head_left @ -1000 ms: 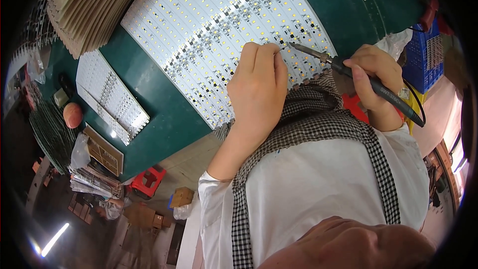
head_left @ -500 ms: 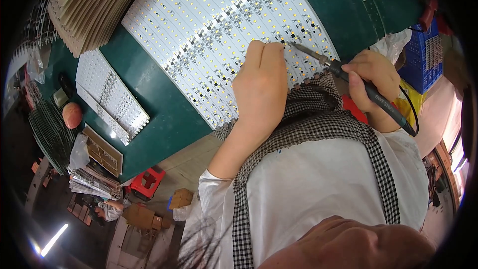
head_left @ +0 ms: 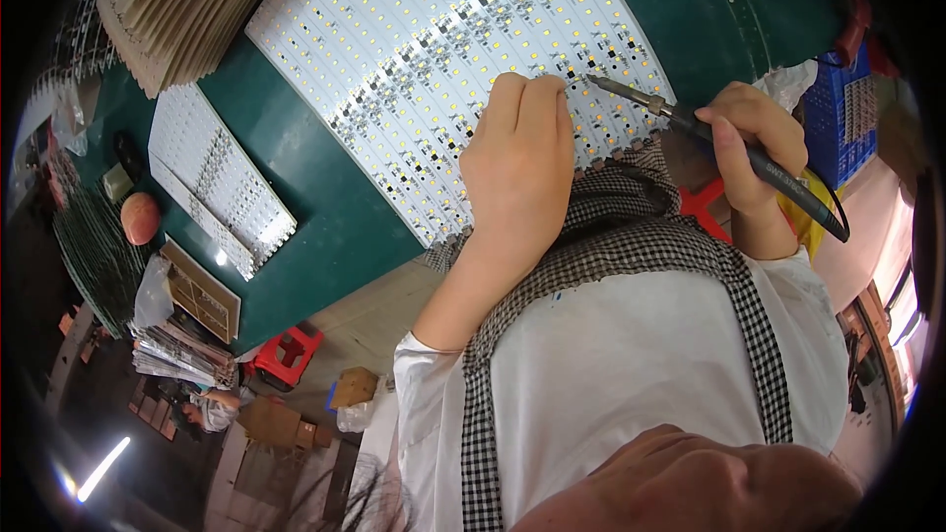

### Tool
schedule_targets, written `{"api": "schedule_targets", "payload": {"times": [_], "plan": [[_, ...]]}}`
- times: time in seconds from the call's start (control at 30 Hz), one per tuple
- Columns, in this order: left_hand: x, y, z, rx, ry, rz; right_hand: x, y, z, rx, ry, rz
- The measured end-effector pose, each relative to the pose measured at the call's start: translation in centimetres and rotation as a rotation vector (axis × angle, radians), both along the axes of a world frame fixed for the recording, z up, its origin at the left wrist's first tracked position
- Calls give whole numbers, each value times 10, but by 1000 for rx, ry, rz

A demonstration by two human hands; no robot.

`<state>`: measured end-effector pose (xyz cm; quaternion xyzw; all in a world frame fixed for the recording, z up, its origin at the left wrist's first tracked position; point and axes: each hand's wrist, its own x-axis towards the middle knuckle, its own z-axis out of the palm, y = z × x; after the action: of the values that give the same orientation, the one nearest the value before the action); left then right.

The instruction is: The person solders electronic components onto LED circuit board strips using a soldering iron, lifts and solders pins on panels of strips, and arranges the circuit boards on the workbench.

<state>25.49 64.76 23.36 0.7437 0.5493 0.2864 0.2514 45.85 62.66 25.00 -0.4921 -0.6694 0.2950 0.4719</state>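
A broad white LED circuit board panel (head_left: 434, 69), with rows of small yellow LEDs and dark chips, lies at the front edge of the table. My right hand (head_left: 754, 138) grips a soldering iron (head_left: 788, 185) by its dark handle. The iron's metal tip points left, just above or touching the board, close to my left fingertips. Above the panel's near part, my left hand (head_left: 519, 153) is closed in a pinch. A thin sliver shows between its fingertips and the iron tip, too small to name.
On the green table (head_left: 305, 167), smaller LED boards (head_left: 212, 177) lie to the left, below a stack of tan sheets (head_left: 187, 10). A round reddish object (head_left: 140, 219) and a shallow box (head_left: 200, 291) sit further left. A blue crate (head_left: 838, 118) stands at right, a red stool (head_left: 286, 357) lower left.
My right hand and the soldering iron have shifted slightly right, the iron's tip a little up and right. My left hand stays pinched in nearly the same place.
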Motion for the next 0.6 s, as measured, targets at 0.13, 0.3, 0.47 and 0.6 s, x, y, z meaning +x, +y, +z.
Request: {"api": "schedule_targets", "payload": {"times": [0.13, 0.3, 0.47, 0.6], "plan": [[0, 1, -1, 4, 5, -18, -2, 0, -2, -12, 3, 15], [1, 3, 2, -41, 20, -24, -1, 3, -2, 1, -14, 32], [-2, 3, 12, -15, 44, -36, 9, 2, 8, 103, -32, -64], [-5, 1, 11, -72, 11, -2, 32, 16, 10, 173, -99, -398]]}}
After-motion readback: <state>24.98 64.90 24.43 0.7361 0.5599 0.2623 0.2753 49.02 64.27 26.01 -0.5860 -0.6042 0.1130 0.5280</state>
